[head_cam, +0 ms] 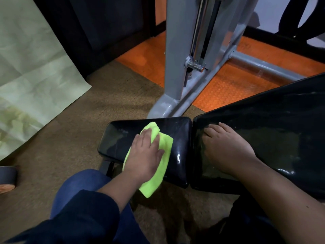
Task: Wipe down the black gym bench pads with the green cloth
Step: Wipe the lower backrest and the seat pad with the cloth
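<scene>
A black bench has two glossy pads: a small seat pad point(179, 138) in the middle and a long back pad point(274, 124) running off to the right. A bright green cloth point(158, 175) lies across the seat pad and hangs over its near edge. My left hand point(145, 154) lies flat on the cloth with straight fingers, pressing it to the pad. Palm down on the near end of the back pad, just past the gap between the pads, rests my right hand point(228, 148).
A grey steel machine frame point(177, 71) stands right behind the seat pad on an orange floor mat point(233, 88). Brown carpet point(73, 138) lies to the left, with a pale sheet point(29, 67) leaning at the far left. My knee in blue jeans point(79, 184) is below the seat pad.
</scene>
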Tool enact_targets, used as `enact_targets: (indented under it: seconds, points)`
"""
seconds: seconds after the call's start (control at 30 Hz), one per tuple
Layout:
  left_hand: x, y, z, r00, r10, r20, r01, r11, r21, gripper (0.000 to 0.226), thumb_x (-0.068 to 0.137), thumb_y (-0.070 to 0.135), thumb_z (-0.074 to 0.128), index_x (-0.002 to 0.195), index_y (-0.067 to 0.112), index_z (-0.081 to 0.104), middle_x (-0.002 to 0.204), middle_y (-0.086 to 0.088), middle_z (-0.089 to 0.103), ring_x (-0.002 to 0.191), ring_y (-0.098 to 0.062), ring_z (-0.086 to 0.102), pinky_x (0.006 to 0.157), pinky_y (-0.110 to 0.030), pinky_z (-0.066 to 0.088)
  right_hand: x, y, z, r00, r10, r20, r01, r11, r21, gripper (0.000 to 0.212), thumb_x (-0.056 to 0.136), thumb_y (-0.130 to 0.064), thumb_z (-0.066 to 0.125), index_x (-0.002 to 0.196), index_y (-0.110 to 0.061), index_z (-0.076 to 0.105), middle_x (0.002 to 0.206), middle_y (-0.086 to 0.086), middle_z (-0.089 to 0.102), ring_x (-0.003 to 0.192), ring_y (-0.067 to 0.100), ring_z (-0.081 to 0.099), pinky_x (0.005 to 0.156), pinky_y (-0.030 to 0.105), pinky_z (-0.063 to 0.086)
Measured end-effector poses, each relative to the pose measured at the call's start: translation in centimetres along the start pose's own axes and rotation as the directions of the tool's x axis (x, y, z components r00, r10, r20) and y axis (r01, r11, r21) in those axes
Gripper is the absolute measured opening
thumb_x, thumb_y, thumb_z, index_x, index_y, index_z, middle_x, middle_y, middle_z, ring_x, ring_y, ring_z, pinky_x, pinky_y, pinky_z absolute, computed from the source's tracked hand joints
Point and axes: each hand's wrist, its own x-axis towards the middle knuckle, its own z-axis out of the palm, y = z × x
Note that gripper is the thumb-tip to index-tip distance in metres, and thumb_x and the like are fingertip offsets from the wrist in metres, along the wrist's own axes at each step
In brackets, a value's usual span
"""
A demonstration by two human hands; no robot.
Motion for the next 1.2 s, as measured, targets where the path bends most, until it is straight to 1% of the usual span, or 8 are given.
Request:
enact_targets:
  seconds: [0.13,0.27,0.43,0.53,0.73,0.9,1.03,1.2]
  points:
    - [-2.1,-1.0,0.4,0.991,0.123,0.057,-0.125,0.992,0.027,0.067,0.101,0.055,0.013,0.157,0.018,0.022,0.165,-0.015,0.007,0.153,-0.028,0.0,0.124,-0.044,0.0,0.0,0.0,0.4,1.0,0.002,-0.013,-0.002,1.0,-0.007,0.044,0.099,-0.034,0.038,0.136,-0.018,0.055,0.145,0.007,0.049,0.141,0.026,0.036,0.121,0.045,0.016]
    - [-1.4,0.8,0.2,0.999,-0.039,0.003,0.039,0.999,-0.034,0.07,0.097,0.056,0.011,0.156,0.019,0.022,0.164,-0.016,0.008,0.153,-0.028,0.0,0.124,-0.045,0.0,0.1,0.1,0.6,1.0,-0.007,-0.017,0.006,1.0,-0.024,0.045,0.098,-0.034,0.039,0.136,-0.018,0.055,0.144,0.007,0.05,0.141,0.026,0.037,0.121,0.046,0.018]
    - [-3.8,-1.2,0.5,0.992,0.108,0.059,-0.111,0.993,0.046,0.069,0.1,0.058,0.014,0.158,0.022,0.013,0.166,-0.013,-0.001,0.153,-0.026,-0.007,0.124,-0.048,0.006,0.1,0.1,0.9,1.0,-0.007,-0.02,0.007,1.0,-0.028,0.04,0.096,-0.033,0.043,0.128,-0.017,0.062,0.138,0.008,0.055,0.136,0.027,0.043,0.119,0.045,0.022]
    - [-3.3,-0.9,-0.1,0.997,-0.029,0.075,0.028,0.999,0.015,0.073,0.097,0.06,0.007,0.159,0.021,0.007,0.165,-0.015,-0.006,0.153,-0.027,-0.01,0.124,-0.048,0.001,0.1,0.2,0.8,0.999,-0.005,-0.036,0.004,1.0,-0.031,0.04,0.097,-0.033,0.041,0.127,-0.018,0.062,0.136,0.007,0.056,0.135,0.026,0.043,0.119,0.045,0.022]
    - [-4.0,-4.2,-0.5,0.953,0.254,0.165,-0.286,0.934,0.215,0.083,0.094,0.063,0.038,0.158,0.016,0.014,0.164,-0.023,0.004,0.152,-0.035,0.006,0.122,-0.051,0.016,0.2,0.1,0.5,0.999,-0.004,-0.033,0.003,1.0,-0.03,0.044,0.098,-0.034,0.035,0.132,-0.02,0.058,0.139,0.004,0.053,0.137,0.024,0.041,0.12,0.043,0.019]
    - [-4.2,-3.0,-1.0,0.951,0.214,0.225,-0.267,0.933,0.241,0.087,0.083,0.04,0.073,0.153,0.008,0.031,0.158,-0.031,0.02,0.147,-0.044,0.022,0.119,-0.051,0.021,0.1,0.3,0.9,0.999,-0.008,-0.042,0.008,1.0,-0.011,0.041,0.095,-0.034,0.041,0.125,-0.019,0.063,0.133,0.005,0.058,0.133,0.025,0.046,0.118,0.045,0.024]
    - [-4.2,-5.1,-2.9,0.93,0.266,0.253,-0.32,0.925,0.205,0.084,0.097,0.019,0.051,0.158,0.017,-0.007,0.162,-0.02,-0.02,0.152,-0.034,-0.012,0.122,-0.043,-0.005,0.2,0.1,0.9,1.0,-0.004,-0.025,0.003,1.0,-0.021,0.038,0.095,-0.033,0.045,0.124,-0.018,0.064,0.133,0.005,0.058,0.132,0.025,0.046,0.118,0.045,0.025]
    - [-2.9,-3.5,-2.4,0.962,0.111,0.249,-0.082,0.989,-0.126,0.072,0.097,0.062,0.013,0.159,0.026,0.005,0.165,-0.004,-0.017,0.15,-0.018,-0.023,0.123,-0.04,-0.007,0.2,0.2,0.7,1.0,-0.006,-0.02,0.005,1.0,-0.022,0.039,0.096,-0.033,0.043,0.128,-0.019,0.061,0.137,0.005,0.056,0.136,0.025,0.043,0.119,0.045,0.023]
